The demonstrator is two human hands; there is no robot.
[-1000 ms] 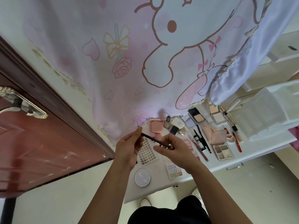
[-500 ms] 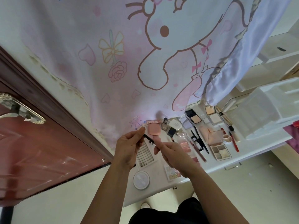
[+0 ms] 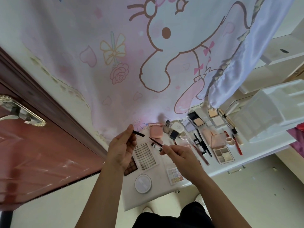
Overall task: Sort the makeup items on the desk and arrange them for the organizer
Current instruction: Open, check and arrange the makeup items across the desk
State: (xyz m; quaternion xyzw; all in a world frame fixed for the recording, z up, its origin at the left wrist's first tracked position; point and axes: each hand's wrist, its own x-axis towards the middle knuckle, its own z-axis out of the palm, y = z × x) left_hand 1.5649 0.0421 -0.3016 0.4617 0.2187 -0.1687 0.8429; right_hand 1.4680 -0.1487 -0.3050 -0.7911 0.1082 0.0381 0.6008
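My left hand (image 3: 122,148) pinches a thin black pen cap (image 3: 138,133) above the white desk (image 3: 256,149). A small gap separates the cap from the tip of a dark eyeliner pen (image 3: 156,142), which my right hand (image 3: 181,155) holds by its body. Below my hands lie a false-lash tray (image 3: 145,156), a brown palette (image 3: 130,167), a round white compact (image 3: 143,181) and a pastel palette (image 3: 175,176). The white plastic organizer (image 3: 269,111) stands at the desk's right end.
More makeup covers the desk's middle: a pink pouch (image 3: 155,131), a small bottle (image 3: 167,126), powder compacts (image 3: 196,120), an eyeshadow quad (image 3: 223,154), black pencils (image 3: 201,142), a red pencil (image 3: 237,145). A cartoon curtain (image 3: 148,55) hangs behind; a brown door (image 3: 32,145) is left.
The pen was in one piece between both hands; now the cap has come off in my left hand and the pen body has drawn away to the right.
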